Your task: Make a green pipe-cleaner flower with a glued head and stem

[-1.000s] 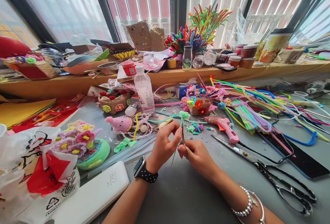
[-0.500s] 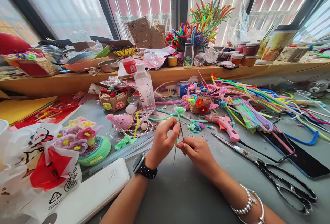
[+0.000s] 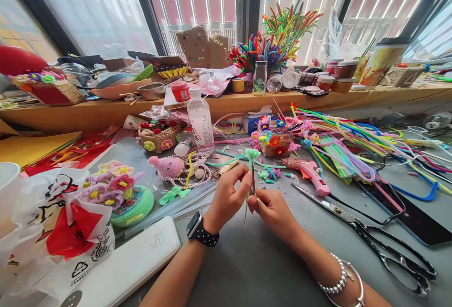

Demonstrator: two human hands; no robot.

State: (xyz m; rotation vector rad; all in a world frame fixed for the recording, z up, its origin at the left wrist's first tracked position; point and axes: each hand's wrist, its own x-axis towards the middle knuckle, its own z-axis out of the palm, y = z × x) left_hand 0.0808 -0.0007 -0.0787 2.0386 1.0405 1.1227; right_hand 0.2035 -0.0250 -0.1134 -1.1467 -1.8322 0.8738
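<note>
Over the grey table, my left hand (image 3: 231, 191) is closed in a pinch on the thin stem of a pale green pipe-cleaner flower (image 3: 252, 153). The flower head sticks up above the fingertips, and the stem's thin end points down below them. My right hand (image 3: 275, 210) is closed around small scissors (image 3: 253, 182), mostly hidden by the fingers. Their dark narrow blades stand upright, right beside the flower's stem. Whether the blades touch the stem I cannot tell. Green and purple fuzzy scraps (image 3: 267, 175) lie just behind my hands.
Large black-handled scissors (image 3: 348, 217) and a pink glue gun (image 3: 307, 173) lie to the right, near a dark phone (image 3: 406, 215). A white power bank (image 3: 134, 262) and a plastic bag (image 3: 31, 231) are at left. Behind stand a bottle (image 3: 200, 125) and a flower-decorated basket (image 3: 277, 142).
The view has shifted slightly, so most things appear a little to the right. The scissor blades now stand more upright and closer along the stem. Both hands keep their grip.
</note>
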